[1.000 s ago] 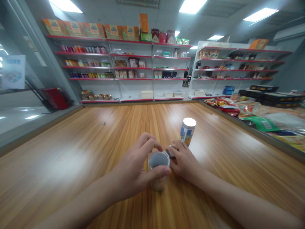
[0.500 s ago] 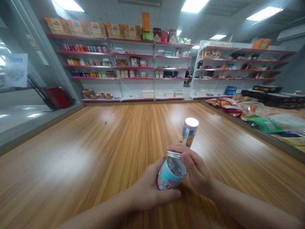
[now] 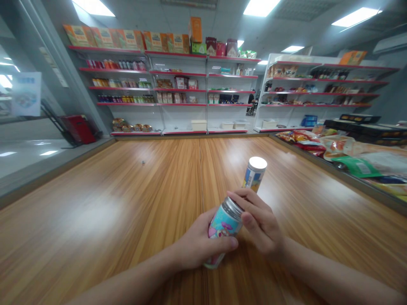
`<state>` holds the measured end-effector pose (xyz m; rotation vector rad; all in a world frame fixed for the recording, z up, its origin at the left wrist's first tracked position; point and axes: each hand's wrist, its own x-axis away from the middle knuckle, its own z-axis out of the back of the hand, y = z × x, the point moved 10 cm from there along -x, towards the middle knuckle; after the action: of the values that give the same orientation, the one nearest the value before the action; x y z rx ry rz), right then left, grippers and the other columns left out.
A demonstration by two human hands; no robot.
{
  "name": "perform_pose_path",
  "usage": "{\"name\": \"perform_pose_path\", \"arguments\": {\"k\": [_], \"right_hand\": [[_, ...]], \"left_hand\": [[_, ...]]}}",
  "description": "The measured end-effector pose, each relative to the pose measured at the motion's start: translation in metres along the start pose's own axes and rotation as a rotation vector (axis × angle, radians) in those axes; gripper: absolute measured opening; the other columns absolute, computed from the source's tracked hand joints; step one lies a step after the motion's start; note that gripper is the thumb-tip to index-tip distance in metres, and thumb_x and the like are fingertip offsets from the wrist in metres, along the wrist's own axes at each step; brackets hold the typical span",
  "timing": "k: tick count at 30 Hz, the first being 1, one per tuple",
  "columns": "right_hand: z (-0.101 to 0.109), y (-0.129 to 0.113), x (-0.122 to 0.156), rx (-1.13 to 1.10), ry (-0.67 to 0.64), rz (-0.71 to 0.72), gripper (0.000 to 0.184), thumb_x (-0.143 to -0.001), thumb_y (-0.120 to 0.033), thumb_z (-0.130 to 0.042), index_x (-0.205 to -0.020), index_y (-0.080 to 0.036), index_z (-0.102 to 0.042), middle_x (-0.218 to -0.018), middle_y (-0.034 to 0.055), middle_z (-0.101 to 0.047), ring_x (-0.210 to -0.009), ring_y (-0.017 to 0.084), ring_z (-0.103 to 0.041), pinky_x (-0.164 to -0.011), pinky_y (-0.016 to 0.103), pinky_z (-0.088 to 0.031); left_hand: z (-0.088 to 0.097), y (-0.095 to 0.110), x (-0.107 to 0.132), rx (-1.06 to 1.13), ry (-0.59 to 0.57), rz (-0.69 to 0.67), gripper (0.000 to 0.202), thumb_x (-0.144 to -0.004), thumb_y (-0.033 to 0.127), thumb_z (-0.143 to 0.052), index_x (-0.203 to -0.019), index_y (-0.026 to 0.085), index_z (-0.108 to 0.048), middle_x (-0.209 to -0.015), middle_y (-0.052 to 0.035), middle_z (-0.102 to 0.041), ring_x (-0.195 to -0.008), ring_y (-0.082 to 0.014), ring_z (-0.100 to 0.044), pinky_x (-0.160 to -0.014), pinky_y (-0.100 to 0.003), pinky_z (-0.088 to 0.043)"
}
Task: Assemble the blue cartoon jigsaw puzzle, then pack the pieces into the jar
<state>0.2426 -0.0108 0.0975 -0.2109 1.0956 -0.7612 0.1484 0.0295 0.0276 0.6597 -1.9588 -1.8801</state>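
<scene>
My left hand (image 3: pixel 200 243) is wrapped round the body of a small can (image 3: pixel 221 225) with a turquoise and pink label, tilted so its silver top leans away to the right. My right hand (image 3: pixel 259 222) is closed over the can's top rim, fingers curled on the lid end. Just beyond my hands a second can (image 3: pixel 254 174), blue and yellow with a white top, stands upright on the wooden table (image 3: pixel 127 199), untouched.
Snack packets (image 3: pixel 337 148) lie heaped along the table's right edge. Store shelves (image 3: pixel 178 89) with red rails and boxed goods line the back wall. A red cart (image 3: pixel 78 129) stands at the left beside a grey ledge.
The can was lifted off the table and tipped to the right. My left hand shifted from its rim to its body, and my right hand came up to close on its top.
</scene>
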Motion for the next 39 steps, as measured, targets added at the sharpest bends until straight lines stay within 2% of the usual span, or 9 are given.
{"name": "perform_pose_path", "arguments": {"k": [8,19,23,26,30,32,34,37,39], "right_hand": [[0.003,-0.005,-0.007,-0.029,-0.124,0.037,0.044,-0.104,-0.035,-0.041,-0.144,-0.021,-0.055,-0.120,0.0149,-0.057,-0.105,0.028,-0.060,-0.086,0.046,-0.055],[-0.009,-0.012,-0.003,-0.101,-0.222,0.062,0.046,-0.103,-0.038,-0.043,-0.146,-0.021,-0.049,-0.121,0.0143,-0.052,-0.105,0.027,-0.057,-0.089,0.044,-0.052],[-0.010,-0.015,-0.005,-0.035,-0.243,0.085,0.044,-0.098,-0.033,-0.048,-0.139,-0.019,-0.049,-0.112,0.0125,-0.055,-0.096,0.026,-0.057,-0.083,0.042,-0.051],[-0.012,-0.015,-0.007,0.079,-0.281,0.098,0.034,-0.097,-0.029,-0.046,-0.128,-0.019,-0.051,-0.095,0.0077,-0.056,-0.080,0.022,-0.054,-0.069,0.037,-0.046],[-0.015,-0.008,-0.007,0.167,-0.280,0.035,0.027,-0.100,-0.030,-0.041,-0.122,-0.020,-0.054,-0.090,0.0051,-0.056,-0.075,0.020,-0.054,-0.067,0.034,-0.044],[-0.013,-0.007,-0.004,0.196,-0.210,0.035,0.036,-0.101,-0.033,-0.041,-0.132,-0.020,-0.052,-0.099,0.0074,-0.057,-0.084,0.022,-0.057,-0.072,0.035,-0.048],[0.001,-0.007,0.000,0.268,-0.020,0.065,0.043,-0.098,-0.036,-0.048,-0.139,-0.022,-0.048,-0.111,0.0093,-0.056,-0.097,0.025,-0.057,-0.082,0.040,-0.050],[0.039,0.011,0.011,0.379,0.364,0.014,0.052,-0.088,-0.030,-0.064,-0.135,-0.026,-0.042,-0.121,0.0097,-0.048,-0.113,0.029,-0.049,-0.095,0.048,-0.046],[0.062,0.037,0.017,0.404,0.524,-0.094,0.066,-0.083,-0.026,-0.071,-0.137,-0.026,-0.032,-0.130,0.0127,-0.040,-0.122,0.032,-0.042,-0.100,0.055,-0.040]], "left_hand": [[0.000,0.002,0.002,-0.070,0.012,0.021,0.043,-0.078,0.035,-0.080,-0.109,0.014,-0.058,-0.085,0.0005,-0.054,-0.073,-0.0112,-0.046,-0.064,-0.022,-0.039],[-0.003,-0.001,0.004,-0.066,-0.152,0.114,0.031,-0.071,0.022,-0.078,-0.091,0.013,-0.056,-0.074,0.0011,-0.055,-0.062,-0.0095,-0.050,-0.055,-0.020,-0.040],[-0.005,-0.002,0.005,-0.083,-0.187,0.133,0.032,-0.070,0.025,-0.079,-0.092,0.014,-0.058,-0.077,0.0004,-0.057,-0.065,-0.0112,-0.052,-0.057,-0.021,-0.043],[-0.007,-0.001,0.006,-0.111,-0.158,0.114,0.034,-0.072,0.025,-0.079,-0.098,0.014,-0.060,-0.081,0.0009,-0.057,-0.068,-0.0109,-0.051,-0.060,-0.022,-0.044],[-0.011,0.000,0.008,-0.158,-0.105,0.039,0.037,-0.076,0.030,-0.080,-0.103,0.015,-0.059,-0.086,0.0006,-0.058,-0.072,-0.0116,-0.051,-0.066,-0.023,-0.045],[-0.004,0.003,0.006,-0.214,-0.007,-0.069,0.048,-0.080,0.034,-0.078,-0.118,0.016,-0.056,-0.095,-0.0019,-0.061,-0.079,-0.0143,-0.055,-0.073,-0.026,-0.047],[0.011,0.006,0.005,-0.315,0.135,-0.169,0.055,-0.085,0.037,-0.074,-0.130,0.018,-0.050,-0.108,-0.0053,-0.063,-0.090,-0.0182,-0.058,-0.081,-0.030,-0.049],[0.041,-0.001,0.000,-0.500,0.317,-0.164,0.044,-0.089,0.039,-0.069,-0.123,0.018,-0.053,-0.113,-0.0086,-0.066,-0.098,-0.0226,-0.062,-0.088,-0.035,-0.050],[0.059,-0.005,-0.004,-0.600,0.383,-0.133,0.036,-0.090,0.040,-0.068,-0.116,0.018,-0.056,-0.110,-0.0088,-0.068,-0.098,-0.0242,-0.064,-0.088,-0.037,-0.051]]}}
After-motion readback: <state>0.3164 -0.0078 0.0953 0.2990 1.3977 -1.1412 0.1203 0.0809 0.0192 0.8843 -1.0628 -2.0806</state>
